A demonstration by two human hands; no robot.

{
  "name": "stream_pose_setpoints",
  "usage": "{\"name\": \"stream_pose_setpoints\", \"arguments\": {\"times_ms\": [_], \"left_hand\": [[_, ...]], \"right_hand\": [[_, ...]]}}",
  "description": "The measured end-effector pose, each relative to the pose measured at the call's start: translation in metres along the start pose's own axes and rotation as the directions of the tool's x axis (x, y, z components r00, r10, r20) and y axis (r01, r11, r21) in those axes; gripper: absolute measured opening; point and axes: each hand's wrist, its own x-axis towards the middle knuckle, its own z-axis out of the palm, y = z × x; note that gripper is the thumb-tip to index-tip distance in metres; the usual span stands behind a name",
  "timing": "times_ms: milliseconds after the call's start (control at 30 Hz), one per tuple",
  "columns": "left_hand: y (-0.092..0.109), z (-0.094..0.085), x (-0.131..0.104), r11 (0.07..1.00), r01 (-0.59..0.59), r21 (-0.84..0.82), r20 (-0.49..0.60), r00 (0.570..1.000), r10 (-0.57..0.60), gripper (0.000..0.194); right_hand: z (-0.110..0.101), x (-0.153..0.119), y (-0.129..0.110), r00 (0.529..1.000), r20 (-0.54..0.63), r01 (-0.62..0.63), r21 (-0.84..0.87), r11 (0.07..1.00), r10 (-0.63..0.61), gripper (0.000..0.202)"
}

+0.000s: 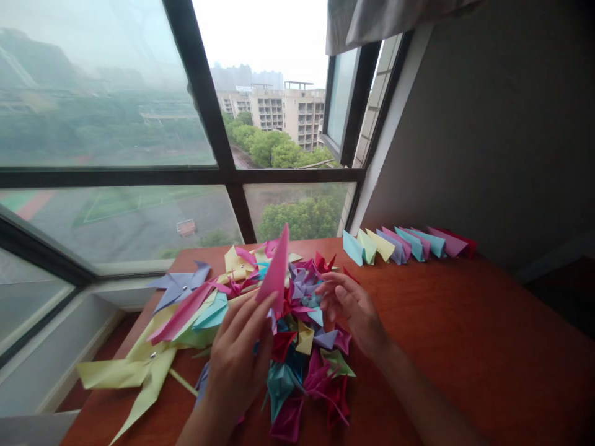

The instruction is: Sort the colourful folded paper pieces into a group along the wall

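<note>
A pink folded paper plane point(275, 272) points upward in my left hand point(244, 337), whose fingers and thumb are closed on its lower part. My right hand point(356, 313) hovers at the right side of the paper pile, fingers loosely curled and apart, with nothing visible in it. Below and between the hands lies a heap of small origami pieces point(304, 339) in purple, red, blue, green and magenta. Left of my left hand are a pink paper plane point(183, 316) and a light blue one point(211, 311). My left hand hides part of the heap.
A yellow pinwheel point(155, 359) lies at the table's left, with a purple pinwheel point(179, 286) behind it. Along the back right stands a row of several colored paper planes point(395, 244). The brown wooden table point(465, 334) meets a window point(279, 176) at the back.
</note>
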Motion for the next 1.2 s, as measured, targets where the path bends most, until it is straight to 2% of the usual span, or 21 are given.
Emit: {"name": "stream_pose_setpoints", "arguments": {"times_ms": [67,133,267,400,467,533,567,633,667,733,800,900,1000,1067,1200], "left_hand": [[0.006,0.004,0.001,0.979,-0.199,0.042,0.074,0.978,0.195,0.045],[0.013,0.007,0.002,0.956,-0.292,0.015,0.142,0.947,0.287,0.042],[0.021,0.011,0.003,0.949,-0.303,-0.092,0.235,0.919,0.316,0.039],[0.023,0.007,0.001,0.936,-0.232,-0.263,0.292,0.906,0.307,0.039],[0.022,0.005,0.001,0.936,-0.139,-0.324,0.240,0.945,0.223,0.039],[0.021,0.004,0.002,0.941,-0.003,-0.337,0.139,0.989,0.053,0.034],[0.020,0.003,0.002,0.936,0.083,-0.342,0.084,0.995,-0.057,0.030],[0.018,0.004,0.004,0.870,0.281,-0.405,0.030,0.955,-0.294,0.023],[0.017,0.004,0.004,0.800,0.378,-0.466,0.055,0.915,-0.401,0.022],[0.014,0.003,0.006,0.608,0.533,-0.588,0.191,0.822,-0.537,0.026],[0.011,0.001,0.007,0.447,0.613,-0.651,0.318,0.756,-0.572,0.029],[0.009,-0.003,0.007,0.339,0.652,-0.678,0.401,0.715,-0.573,0.027],[0.009,-0.008,0.008,0.287,0.662,-0.692,0.423,0.695,-0.581,0.025],[0.011,-0.010,0.008,0.271,0.645,-0.715,0.397,0.693,-0.602,0.025],[0.013,-0.012,0.010,0.299,0.606,-0.737,0.353,0.723,-0.594,0.024]], "right_hand": [[0.006,-0.004,0.000,0.999,0.038,-0.002,-0.047,0.999,0.004,0.047],[0.012,-0.009,0.001,1.000,0.011,0.001,-0.109,0.994,0.001,0.050],[0.022,-0.016,0.003,0.992,-0.119,-0.066,-0.150,0.987,0.048,0.044],[0.024,-0.016,0.003,0.997,-0.041,-0.070,-0.121,0.990,0.066,0.036],[0.024,-0.015,0.003,0.997,0.007,-0.073,-0.145,0.987,0.075,0.032],[0.023,-0.016,0.005,0.995,0.021,-0.090,-0.194,0.977,0.096,0.030],[0.022,-0.016,0.006,0.994,0.023,-0.100,-0.217,0.971,0.107,0.030],[0.021,-0.018,0.008,0.991,0.034,-0.121,-0.240,0.963,0.133,0.029],[0.021,-0.018,0.008,0.988,0.049,-0.134,-0.236,0.963,0.149,0.029],[0.020,-0.019,0.008,0.975,0.098,-0.172,-0.217,0.961,0.197,0.030],[0.020,-0.020,0.006,0.955,0.152,-0.224,-0.191,0.956,0.255,0.032],[0.018,-0.020,0.003,0.916,0.204,-0.321,-0.141,0.936,0.345,0.040],[0.014,-0.020,0.004,0.886,0.237,-0.388,-0.087,0.917,0.398,0.045],[0.011,-0.020,0.005,0.880,0.241,-0.409,-0.054,0.911,0.410,0.045],[0.009,-0.019,0.004,0.870,0.244,-0.441,0.000,0.898,0.428,0.045]]}}
